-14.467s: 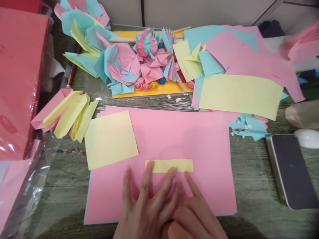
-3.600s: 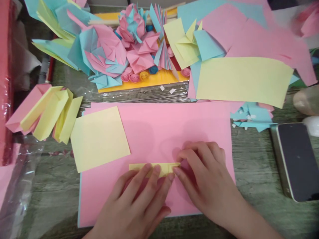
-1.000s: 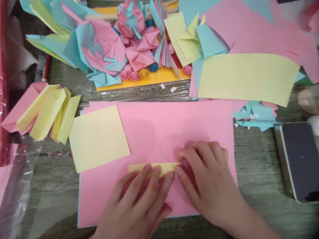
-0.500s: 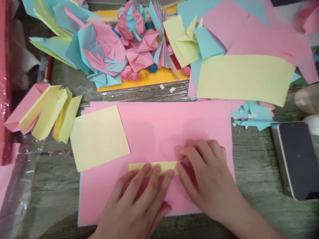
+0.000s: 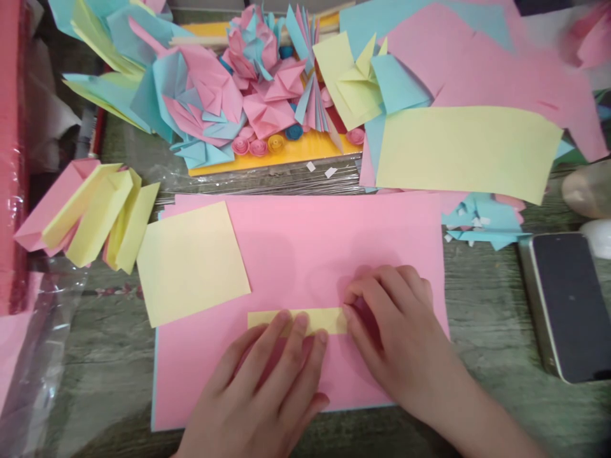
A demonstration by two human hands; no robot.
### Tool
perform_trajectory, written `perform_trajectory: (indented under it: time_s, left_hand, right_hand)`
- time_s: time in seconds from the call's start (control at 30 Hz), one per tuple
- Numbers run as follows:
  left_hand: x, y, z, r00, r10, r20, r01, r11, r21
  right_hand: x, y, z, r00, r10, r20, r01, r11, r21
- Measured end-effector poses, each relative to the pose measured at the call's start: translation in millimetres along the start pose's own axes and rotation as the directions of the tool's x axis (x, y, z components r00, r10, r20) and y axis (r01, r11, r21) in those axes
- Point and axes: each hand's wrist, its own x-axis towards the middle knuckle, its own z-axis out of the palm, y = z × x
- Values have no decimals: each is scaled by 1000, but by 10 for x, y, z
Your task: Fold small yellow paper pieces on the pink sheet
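Observation:
A narrow yellow folded paper strip (image 5: 329, 320) lies across a stack of pink paper sheets (image 5: 305, 242). My left hand (image 5: 267, 375) is spread, with its fingertips pressing on the strip's left and middle part. At the strip's right end, my right hand (image 5: 396, 331) has thumb and index finger closed in a pinch on its corner. The other right fingers are curled. To the upper left of my hands, a yellow paper square (image 5: 193, 264) overlaps the edge of the pink stack. Part of the strip is hidden under my left fingers.
Folded pink and yellow paper pieces (image 5: 95, 210) lie at left. Behind are paper flowers (image 5: 205, 95) on a yellow-orange base (image 5: 286, 151), a yellow sheet (image 5: 468, 149) and blue scraps (image 5: 491, 219). A phone (image 5: 573, 305) rests at right, a red item (image 5: 14, 159) at far left.
My right thumb and index finger have shifted slightly right, to the strip's end corner. My left fingers stay pressed on the strip, with one fingertip drawn back slightly. The view has moved a little.

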Motion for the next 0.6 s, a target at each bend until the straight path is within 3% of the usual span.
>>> perform_trajectory:
  time_s: [0.6]
  left_hand:
    - [2,5,17,1000,-8,-24,8,1000,-13]
  right_hand:
    - [2,23,-23,1000,-11,-12,11,998,59]
